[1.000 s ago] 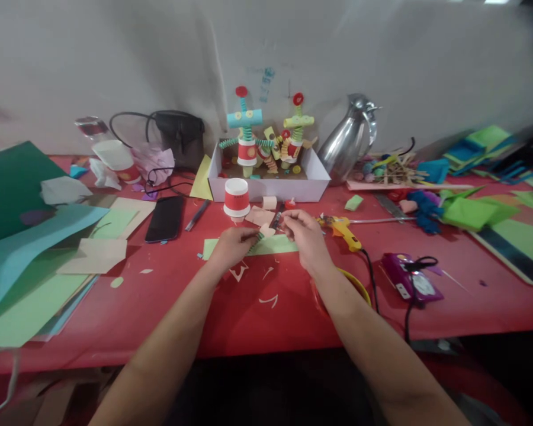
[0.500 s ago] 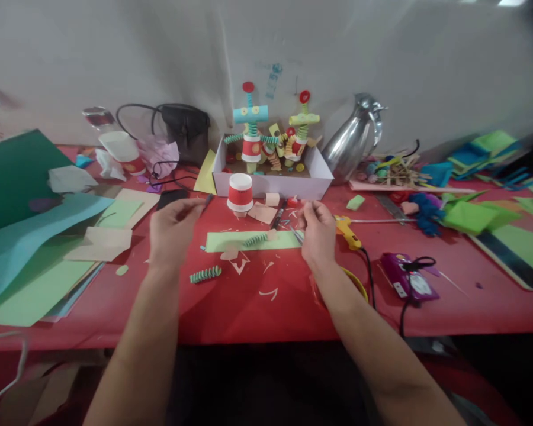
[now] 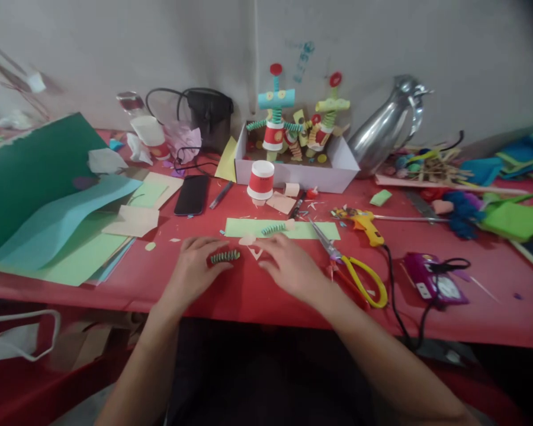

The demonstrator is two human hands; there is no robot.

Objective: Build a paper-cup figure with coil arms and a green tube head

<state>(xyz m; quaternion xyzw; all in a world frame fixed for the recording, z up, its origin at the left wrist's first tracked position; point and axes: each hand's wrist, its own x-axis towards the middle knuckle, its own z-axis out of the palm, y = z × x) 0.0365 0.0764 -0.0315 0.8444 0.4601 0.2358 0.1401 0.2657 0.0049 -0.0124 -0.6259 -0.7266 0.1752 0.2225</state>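
Observation:
My left hand [image 3: 194, 267] rests on the red table [image 3: 266, 296], thumb and fingers closed around a green coiled paper spring [image 3: 225, 256]. Just to the right of that spring, my right hand [image 3: 289, 266] lies flat with its fingers stretched out and holds nothing. A small pale paper scrap [image 3: 247, 239] sits right beyond the fingertips. Farther back, a second green spring [image 3: 273, 228] lies on a light green paper strip [image 3: 288, 229]. Yellow-handled scissors [image 3: 355, 272] lie to the right of my right hand.
An upturned red paper cup [image 3: 260, 179] stands before a white box [image 3: 293, 174] of paper robots. A yellow glue gun [image 3: 364, 220], a purple device [image 3: 433, 285] with a black cord and a metal jug [image 3: 386, 133] are to the right. A phone [image 3: 192, 194], a pen [image 3: 221, 194] and coloured paper sheets [image 3: 48, 207] are on the left.
My left hand has come down from near the phone and closed on the spring lying on the table. My right hand has let go of the scissors and moved left, now flat.

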